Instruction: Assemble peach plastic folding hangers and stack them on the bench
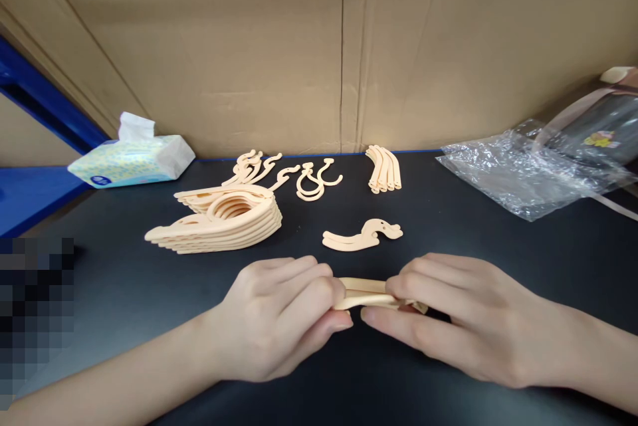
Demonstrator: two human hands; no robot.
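Observation:
Between my two hands, above the black table, is a beige plastic piece [366, 294] made of long flat parts. My left hand [294, 316] grips its left end, fingers curled over it with the thumb below. At its right end my right hand [458, 316] pinches it between fingers and thumb; the fingers hide part of that end. Just beyond my hands lies a curved beige piece [361, 237] with a hooked right end. A stack of beige curved plastic parts [239, 230] rests farther left.
Loose beige hooks [310, 188] and slim curved strips [383, 170] lie at the back of the black table [124, 300]. A tissue pack [134, 159] stands back left. Clear plastic bags [518, 167] lie back right, before a cardboard wall [279, 47].

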